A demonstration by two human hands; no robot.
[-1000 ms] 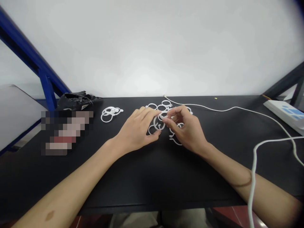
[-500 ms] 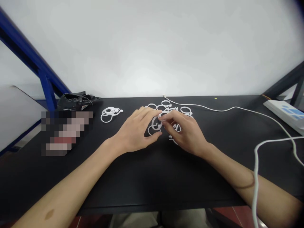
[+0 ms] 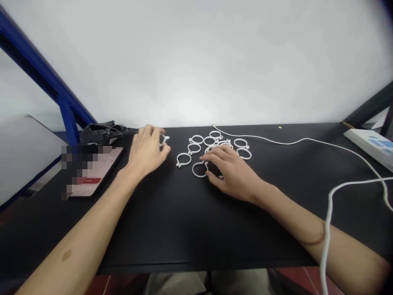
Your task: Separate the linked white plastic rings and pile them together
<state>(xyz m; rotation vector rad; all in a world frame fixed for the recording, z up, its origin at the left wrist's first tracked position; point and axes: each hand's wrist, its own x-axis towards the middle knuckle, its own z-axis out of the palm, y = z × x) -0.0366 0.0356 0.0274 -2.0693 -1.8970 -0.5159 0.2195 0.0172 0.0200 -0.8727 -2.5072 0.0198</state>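
White plastic curtain rings with small eyelets are spread over the black table (image 3: 184, 229). My left hand (image 3: 145, 149) is at the left side, its fingers and thumb curled around a curtain ring (image 3: 163, 140) that shows only in part. The hand covers the spot where a small pile of rings lay. My right hand (image 3: 233, 170) reaches over the main group, thumb and fingers apart. Its thumb and index fingertips are at the right edge of a single ring (image 3: 196, 176). Other rings (image 3: 184, 159) lie beyond, some partly hidden under the right hand.
A phone (image 3: 100, 172), partly blurred, lies at the left. Behind it is a crumpled black plastic bag (image 3: 100, 133). A white cable (image 3: 285, 143) runs along the back and down the right, past a white box (image 3: 370, 147). A blue metal frame (image 3: 67, 119) stands at the left.
My left hand has moved left from the main group, with a ring, to the small pile. My right hand has lowered slightly and opened over a ring. The view has shifted a little.
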